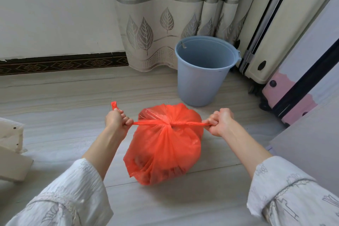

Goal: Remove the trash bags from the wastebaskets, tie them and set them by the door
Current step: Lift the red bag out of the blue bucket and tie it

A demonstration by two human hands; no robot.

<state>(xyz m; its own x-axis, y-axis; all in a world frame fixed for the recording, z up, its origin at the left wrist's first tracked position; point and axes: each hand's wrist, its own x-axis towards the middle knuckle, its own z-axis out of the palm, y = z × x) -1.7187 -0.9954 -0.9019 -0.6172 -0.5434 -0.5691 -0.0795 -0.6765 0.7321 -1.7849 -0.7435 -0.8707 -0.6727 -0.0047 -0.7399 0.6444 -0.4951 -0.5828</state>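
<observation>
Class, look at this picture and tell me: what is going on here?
A person is tying off a full orange trash bag that sits on the floor. The left hand and the right hand each grip one twisted end of the bag's top and pull outward, with a knot at the middle. Behind the bag stands a blue wastebasket with no liner in it, next to a curtain. No door is clearly in view, so the bag has not yet been set by one.

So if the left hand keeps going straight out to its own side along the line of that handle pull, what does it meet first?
Probably nothing soon: left of the left hand there is only bare floor. The pale furniture piece sits lower in the picture, likely off that line, though depth is unclear.
</observation>
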